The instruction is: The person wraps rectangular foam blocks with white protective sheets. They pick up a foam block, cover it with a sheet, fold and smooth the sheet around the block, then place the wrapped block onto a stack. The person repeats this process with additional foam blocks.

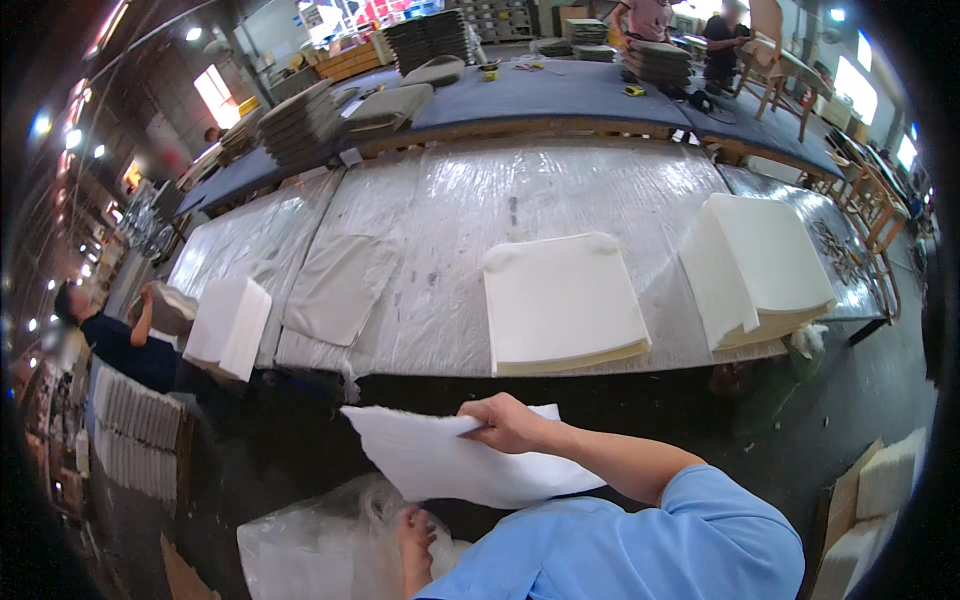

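My right hand is closed on a sheet of white wadding, pinching it near its upper edge. The soft sheet hangs in front of my body, below the table's near edge. Lower down, my left hand is beside a clear plastic bag, its fingers slightly curled and apart. Nothing shows in that hand, and whether it touches the plastic I cannot tell. On the table ahead lies a cream foam seat pad, and a taller stack of cream foam pads stands to its right.
Plastic film covers the table, where a grey fabric piece and another white pad stack lie. A co-worker stands at left. Beyond is a blue worktable with stacked cushions. White pads sit low at right.
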Motion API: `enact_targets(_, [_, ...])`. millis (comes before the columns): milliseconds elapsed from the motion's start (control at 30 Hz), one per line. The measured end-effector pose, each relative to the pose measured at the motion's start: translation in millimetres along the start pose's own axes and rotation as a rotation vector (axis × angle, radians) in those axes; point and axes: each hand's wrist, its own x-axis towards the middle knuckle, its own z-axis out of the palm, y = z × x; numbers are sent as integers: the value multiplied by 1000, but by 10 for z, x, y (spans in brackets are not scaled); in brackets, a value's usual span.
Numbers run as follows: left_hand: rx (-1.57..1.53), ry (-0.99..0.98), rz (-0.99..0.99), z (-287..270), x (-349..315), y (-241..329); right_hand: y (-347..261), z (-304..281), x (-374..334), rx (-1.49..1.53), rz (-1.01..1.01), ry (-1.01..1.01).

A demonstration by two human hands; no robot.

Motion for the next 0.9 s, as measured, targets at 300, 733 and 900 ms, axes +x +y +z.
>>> enact_targets(300, [296, -185, 110, 683, 1166, 1127, -146, -1284, 236, 476, 234, 577])
enact_targets(733, [-162, -522, 471, 2916, 1457, 3550, 1267, -3932, -50, 441, 430, 987])
enact_targets(900, [-41, -427, 378, 3479, 1721, 4010, 1836, -4391, 203, 238, 618, 888])
